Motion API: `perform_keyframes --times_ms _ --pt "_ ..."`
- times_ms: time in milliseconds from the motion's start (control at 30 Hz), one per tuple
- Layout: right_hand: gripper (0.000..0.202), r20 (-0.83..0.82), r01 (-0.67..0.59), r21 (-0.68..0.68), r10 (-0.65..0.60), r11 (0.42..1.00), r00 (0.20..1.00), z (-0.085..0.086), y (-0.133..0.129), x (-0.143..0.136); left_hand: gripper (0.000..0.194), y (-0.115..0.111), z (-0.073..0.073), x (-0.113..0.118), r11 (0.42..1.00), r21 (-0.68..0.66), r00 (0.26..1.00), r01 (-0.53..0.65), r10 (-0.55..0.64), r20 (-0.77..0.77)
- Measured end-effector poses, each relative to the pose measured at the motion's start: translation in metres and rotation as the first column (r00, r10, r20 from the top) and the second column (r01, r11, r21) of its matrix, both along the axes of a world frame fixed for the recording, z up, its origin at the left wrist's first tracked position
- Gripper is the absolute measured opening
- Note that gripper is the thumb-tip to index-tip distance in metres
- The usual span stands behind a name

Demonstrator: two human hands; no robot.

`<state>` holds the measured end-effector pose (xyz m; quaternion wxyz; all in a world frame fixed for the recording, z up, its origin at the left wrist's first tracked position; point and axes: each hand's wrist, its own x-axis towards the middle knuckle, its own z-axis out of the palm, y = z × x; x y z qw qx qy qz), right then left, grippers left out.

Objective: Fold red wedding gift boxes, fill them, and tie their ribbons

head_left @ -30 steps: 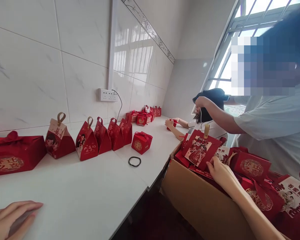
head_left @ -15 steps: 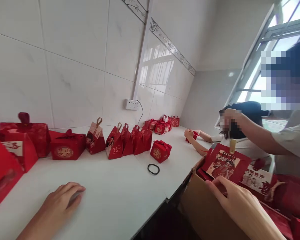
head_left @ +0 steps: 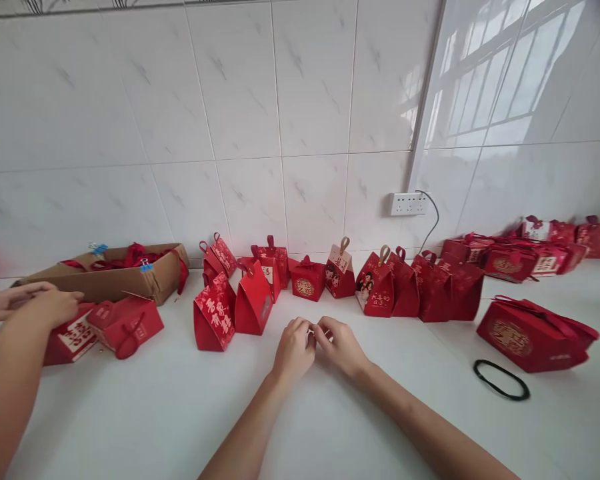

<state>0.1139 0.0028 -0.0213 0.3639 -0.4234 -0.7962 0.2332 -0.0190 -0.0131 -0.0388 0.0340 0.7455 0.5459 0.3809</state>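
Head view: the left hand (head_left: 294, 350) and the right hand (head_left: 341, 343) meet at the fingertips above the worktop (head_left: 180, 413). The fingers of each hand are curled; whether they pinch a small item cannot be determined. Directly behind the hands, near the worktop's wall-side edge, stands the small emblem box (head_left: 307, 280), red with a gold roundel. The plain red box (head_left: 253, 298) stands upright to its left, nearer the left hand; the portrait box (head_left: 340, 272) stands to its right.

Further right are a row of tent-shaped boxes (head_left: 377, 290), a larger emblem box (head_left: 535, 337) and, just in front of the latter, a black band (head_left: 501, 380). At the left, a person's hands (head_left: 55, 308) are at a red box with a white label (head_left: 77, 333), in front of an open carton (head_left: 105, 277).
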Motion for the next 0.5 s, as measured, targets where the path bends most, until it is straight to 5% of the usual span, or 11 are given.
perform_keyframes --times_ms 133,233,300,367,500 --pt "0.029 -0.084 -0.008 -0.080 0.001 0.997 0.996 -0.016 0.011 0.004 0.023 0.004 0.007 -0.010 0.934 0.298 0.979 -0.199 0.174 0.106" --pt "0.032 -0.107 -0.013 -0.162 -0.005 0.987 0.994 -0.021 0.010 0.013 0.036 0.005 0.022 -0.024 0.688 0.474 0.832 -0.549 0.400 0.384" --pt "0.031 -0.109 -0.013 -0.199 -0.009 0.980 0.994 -0.019 0.010 0.014 0.054 0.007 0.032 -0.034 0.608 0.342 0.683 -0.716 0.513 0.520" --pt "0.029 -0.104 -0.016 -0.221 -0.007 0.975 0.995 -0.017 0.010 0.014 0.072 0.010 0.038 -0.042 0.627 0.111 0.570 -0.771 0.602 0.559" --pt "0.028 -0.099 -0.026 -0.240 0.002 0.970 0.995 -0.015 0.010 0.012 0.073 0.018 0.034 -0.053 0.670 -0.143 0.517 -0.729 0.675 0.526"
